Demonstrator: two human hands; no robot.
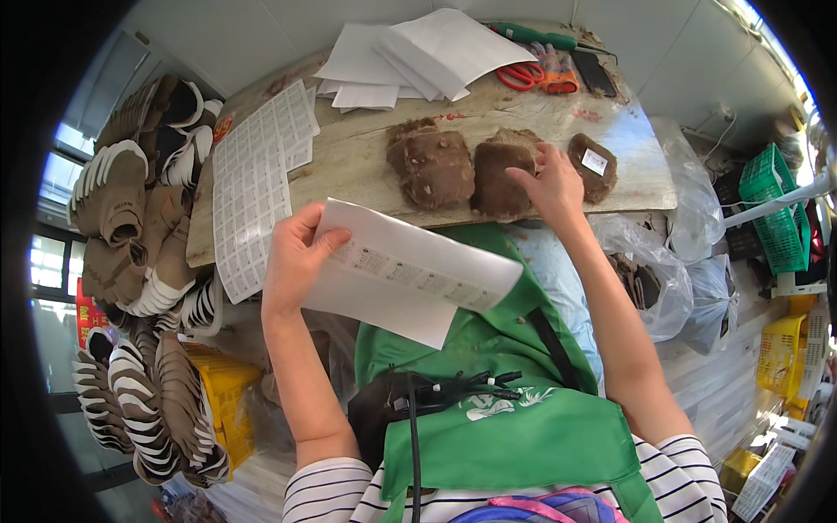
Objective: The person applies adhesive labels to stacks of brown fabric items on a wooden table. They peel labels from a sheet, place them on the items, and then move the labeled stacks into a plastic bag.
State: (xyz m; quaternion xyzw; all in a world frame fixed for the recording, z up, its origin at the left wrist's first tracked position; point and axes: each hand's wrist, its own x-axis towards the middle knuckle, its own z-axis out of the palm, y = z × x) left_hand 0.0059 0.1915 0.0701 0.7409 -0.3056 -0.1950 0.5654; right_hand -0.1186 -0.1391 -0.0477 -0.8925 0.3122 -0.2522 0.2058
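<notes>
My left hand (pixel 295 254) pinches the left end of a white label sheet (pixel 384 301), which is curled and bears a row of small printed labels. The sheet hangs over my lap in front of the table edge. My right hand (pixel 558 185), thumb and fingers apart, is over the right side of a brown fuzzy piece (pixel 499 181); whether the fingertips touch it I cannot tell. To its left lies a stack of similar brown pieces (pixel 445 174). On the right, a single brown piece (pixel 601 186) carries a small white label (pixel 595 162).
Label sheets (pixel 248 196) lie along the wooden table's (pixel 349 166) left side, white papers (pixel 436 57) at the back. Red scissors (pixel 521 77), an orange-and-grey glove (pixel 558 77) and a phone (pixel 595 74) lie back right. Stacked brown shoe parts (pixel 118 192) stand left; plastic bags (pixel 676 192) hang right.
</notes>
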